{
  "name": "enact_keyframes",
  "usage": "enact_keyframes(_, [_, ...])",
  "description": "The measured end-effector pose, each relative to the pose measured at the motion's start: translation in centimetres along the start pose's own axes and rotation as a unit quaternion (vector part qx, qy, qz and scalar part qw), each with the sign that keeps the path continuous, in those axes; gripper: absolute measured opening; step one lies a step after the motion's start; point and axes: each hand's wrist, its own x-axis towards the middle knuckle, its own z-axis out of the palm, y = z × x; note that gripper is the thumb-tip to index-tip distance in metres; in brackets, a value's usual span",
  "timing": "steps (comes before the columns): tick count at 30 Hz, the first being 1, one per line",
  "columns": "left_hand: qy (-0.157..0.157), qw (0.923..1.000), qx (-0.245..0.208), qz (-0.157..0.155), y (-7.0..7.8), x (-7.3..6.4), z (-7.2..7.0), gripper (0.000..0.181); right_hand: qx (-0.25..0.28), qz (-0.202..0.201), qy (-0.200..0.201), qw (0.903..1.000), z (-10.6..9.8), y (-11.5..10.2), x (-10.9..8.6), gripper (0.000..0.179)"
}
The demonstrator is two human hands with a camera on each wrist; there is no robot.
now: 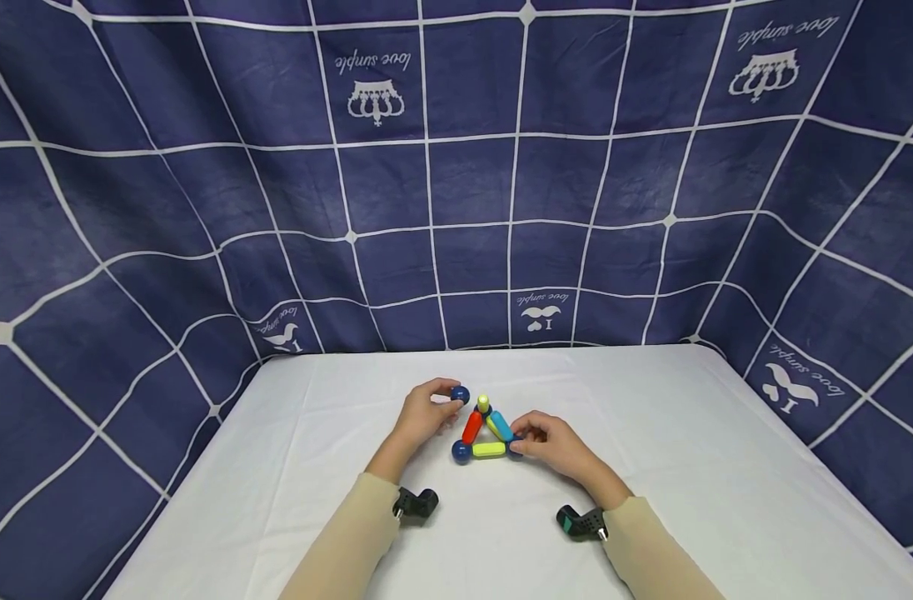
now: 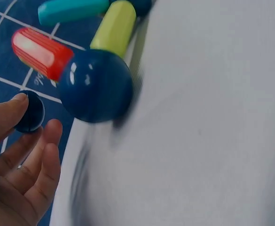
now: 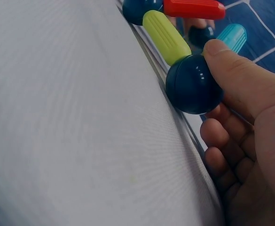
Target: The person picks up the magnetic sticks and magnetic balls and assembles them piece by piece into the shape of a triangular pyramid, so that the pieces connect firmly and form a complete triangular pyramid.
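A small structure of colored rods and dark blue balls stands on the white table. Its front rod (image 1: 490, 450) is yellow-green and joins a left ball (image 1: 461, 452) to a right ball (image 3: 191, 87). From these, a red rod (image 1: 472, 427) and a light blue rod (image 1: 501, 425) run to the top of the triangle, where a yellow-green rod (image 1: 483, 402) sticks up. My left hand (image 1: 424, 414) pinches a loose dark blue ball (image 2: 30, 112) between thumb and fingers, left of the upright rod. My right hand (image 1: 552, 443) grips the structure's right corner, thumb against the ball there.
A black wrist device (image 1: 416, 503) sits at the left wrist, and another black wrist device (image 1: 582, 522) at the right one. Behind the table (image 1: 651, 417) hangs a dark blue curtain (image 1: 471, 192) with white grid lines, also along both sides.
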Motion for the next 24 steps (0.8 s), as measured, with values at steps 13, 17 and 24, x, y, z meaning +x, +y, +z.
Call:
enact_keyframes(13, [-0.011, 0.9982, -0.032, 0.049, 2.7, -2.0, 0.5, 0.037, 0.003, -0.001, 0.005, 1.0000, 0.1, 0.0, -0.2, 0.023])
enact_keyframes(17, [-0.017, 0.9980, -0.017, 0.058, 3.0, -2.3, 0.7, 0.037, -0.004, -0.002, 0.002, 1.0000, 0.0, -0.1, -0.1, 0.024])
enact_keyframes(24, [-0.018, 0.9976, -0.007, 0.067, 3.3, -2.6, 1.1, 0.035, -0.012, -0.013, 0.005, 0.9998, 0.0, 0.1, -0.1, 0.023])
